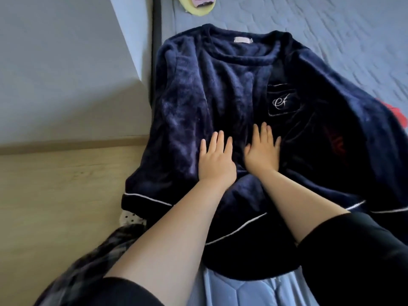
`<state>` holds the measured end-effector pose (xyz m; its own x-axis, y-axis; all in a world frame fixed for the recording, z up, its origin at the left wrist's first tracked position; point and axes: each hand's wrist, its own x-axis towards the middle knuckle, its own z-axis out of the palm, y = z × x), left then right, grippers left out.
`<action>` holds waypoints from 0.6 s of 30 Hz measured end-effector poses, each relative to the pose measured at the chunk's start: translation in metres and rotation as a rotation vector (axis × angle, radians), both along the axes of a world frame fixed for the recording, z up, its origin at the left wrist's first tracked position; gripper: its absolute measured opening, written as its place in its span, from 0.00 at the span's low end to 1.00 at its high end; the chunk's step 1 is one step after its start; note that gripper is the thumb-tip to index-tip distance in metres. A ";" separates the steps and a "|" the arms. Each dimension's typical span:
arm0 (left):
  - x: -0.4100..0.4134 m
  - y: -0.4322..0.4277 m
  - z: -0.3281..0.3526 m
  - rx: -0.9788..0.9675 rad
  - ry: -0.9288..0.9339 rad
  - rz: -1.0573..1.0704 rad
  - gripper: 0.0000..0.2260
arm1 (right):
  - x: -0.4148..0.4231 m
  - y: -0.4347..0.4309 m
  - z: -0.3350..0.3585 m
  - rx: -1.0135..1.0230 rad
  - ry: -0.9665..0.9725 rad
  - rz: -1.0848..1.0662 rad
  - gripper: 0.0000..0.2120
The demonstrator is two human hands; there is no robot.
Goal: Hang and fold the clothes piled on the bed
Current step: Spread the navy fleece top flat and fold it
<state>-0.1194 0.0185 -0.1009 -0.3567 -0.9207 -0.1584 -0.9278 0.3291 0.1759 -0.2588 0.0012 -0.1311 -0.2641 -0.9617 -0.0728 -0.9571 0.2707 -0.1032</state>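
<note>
A dark navy fleece top (231,85) lies spread face up on the grey quilted bed (342,29), neckline away from me, with an embroidered chest pocket (283,102) and white piping along its hem and cuffs. My left hand (215,160) lies flat on the middle of the top with straight fingers. My right hand (262,150) lies flat beside it, just below the pocket. Both hands press on the fabric and hold nothing.
A red garment (397,113) peeks out under the top's right sleeve. A yellow and pink item (201,6) lies at the head of the bed. A dark plaid cloth (92,261) and a dotted white cloth (130,217) hang at the bed's left edge over the wooden floor (55,195).
</note>
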 end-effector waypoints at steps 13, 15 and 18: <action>-0.006 0.107 0.087 0.199 0.049 -0.259 0.27 | -0.058 0.102 0.060 0.058 -0.659 0.124 0.23; -0.004 0.129 0.082 0.250 -0.196 -0.328 0.40 | -0.067 0.129 0.067 0.053 -0.647 0.160 0.20; -0.001 0.156 0.064 0.212 -0.469 -0.354 0.54 | -0.072 0.165 0.074 0.191 -0.461 0.397 0.34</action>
